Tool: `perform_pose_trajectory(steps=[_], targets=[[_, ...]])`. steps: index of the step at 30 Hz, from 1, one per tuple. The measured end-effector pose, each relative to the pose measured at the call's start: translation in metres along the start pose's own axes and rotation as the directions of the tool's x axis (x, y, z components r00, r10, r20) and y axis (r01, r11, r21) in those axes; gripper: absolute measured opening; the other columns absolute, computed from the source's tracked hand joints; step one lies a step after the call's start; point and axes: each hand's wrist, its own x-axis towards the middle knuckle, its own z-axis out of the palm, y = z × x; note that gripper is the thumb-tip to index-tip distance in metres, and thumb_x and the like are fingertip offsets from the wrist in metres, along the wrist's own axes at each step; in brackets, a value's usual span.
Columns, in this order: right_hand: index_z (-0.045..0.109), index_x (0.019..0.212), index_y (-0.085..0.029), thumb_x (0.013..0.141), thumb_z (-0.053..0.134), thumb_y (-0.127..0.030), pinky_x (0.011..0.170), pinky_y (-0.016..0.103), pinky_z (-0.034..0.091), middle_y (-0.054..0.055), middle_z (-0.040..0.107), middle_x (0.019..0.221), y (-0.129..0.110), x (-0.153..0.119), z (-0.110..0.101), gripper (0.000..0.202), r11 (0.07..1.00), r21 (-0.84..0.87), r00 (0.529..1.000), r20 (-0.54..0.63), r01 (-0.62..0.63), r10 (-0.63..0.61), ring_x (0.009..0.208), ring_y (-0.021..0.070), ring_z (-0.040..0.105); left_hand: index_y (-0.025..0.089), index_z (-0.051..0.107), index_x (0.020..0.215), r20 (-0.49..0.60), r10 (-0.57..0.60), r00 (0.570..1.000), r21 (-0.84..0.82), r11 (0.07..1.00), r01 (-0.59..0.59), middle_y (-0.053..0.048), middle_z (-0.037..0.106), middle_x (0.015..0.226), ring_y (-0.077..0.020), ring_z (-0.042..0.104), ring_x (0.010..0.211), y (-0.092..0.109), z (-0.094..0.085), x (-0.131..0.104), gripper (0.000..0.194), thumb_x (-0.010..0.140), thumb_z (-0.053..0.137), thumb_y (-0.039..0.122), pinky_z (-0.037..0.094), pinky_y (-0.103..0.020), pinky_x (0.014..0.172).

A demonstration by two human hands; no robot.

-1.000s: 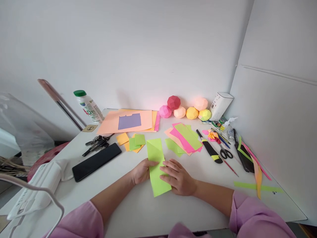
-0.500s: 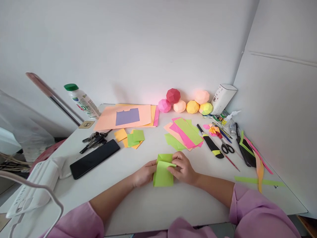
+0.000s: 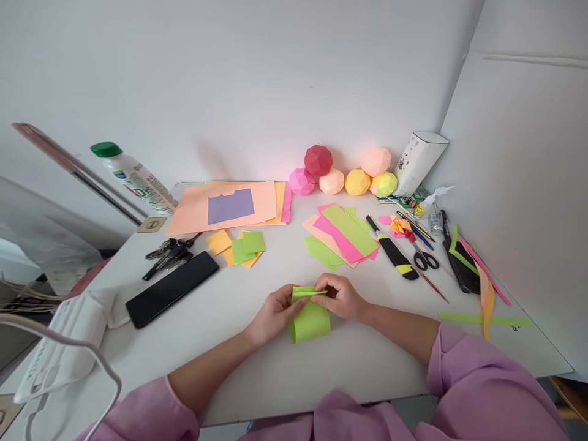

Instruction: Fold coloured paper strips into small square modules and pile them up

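Observation:
A piece of lime-green paper (image 3: 311,323) is bent over on itself in a loop, with its two edges meeting at the top and the rounded bend toward me. My left hand (image 3: 274,311) pinches its left side, the thumb lying on the front near the upper edge. With thumb and fingertips, my right hand (image 3: 339,297) grips the upper right corner. Just beyond the hands lies a fanned pile of green, pink and peach paper strips (image 3: 351,231). To the left are small green and orange paper squares (image 3: 243,248).
At the right lie a box cutter (image 3: 392,254), scissors (image 3: 425,260), pens, glue and paper strips. Faceted paper balls (image 3: 318,160) stand by the wall. Left are a black phone (image 3: 172,289), keys (image 3: 172,254), a bottle (image 3: 133,177), large paper sheets (image 3: 188,214) and a white power strip (image 3: 68,343).
The green paper's top edges have been brought together, making a rounded loop. My left thumb has moved onto its front. The view has shifted slightly.

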Motion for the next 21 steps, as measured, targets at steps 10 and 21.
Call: perform_pose_trajectory(steps=[10,21], targets=[[0.056,0.088,-0.016,0.082,0.052,-0.035,0.047,0.020,0.033,-0.003,0.048,0.060,-0.0034,0.0001,-0.0028,0.020,0.991,0.054,0.989,0.087,-0.125,0.120,0.051,0.0078,0.040,0.018,0.052,0.091,0.015,-0.008,1.000,-0.080,0.997,0.010,0.000,0.062,0.074,-0.0126,0.057,0.065,0.0000,-0.0075,0.0032,0.026,0.078,0.057,0.039,0.043,-0.023,0.057],[0.059,0.083,-0.015,0.079,0.056,-0.033,0.046,0.019,0.033,-0.003,0.049,0.059,-0.0051,0.0010,-0.0023,0.019,0.994,0.019,0.992,0.053,-0.112,0.111,0.050,0.0075,0.040,0.015,0.055,0.085,-0.041,-0.037,0.998,-0.029,0.999,0.036,-0.001,0.059,0.074,-0.0116,0.054,0.063,-0.0016,-0.0093,0.0056,0.030,0.077,0.055,0.045,0.042,-0.023,0.056]])
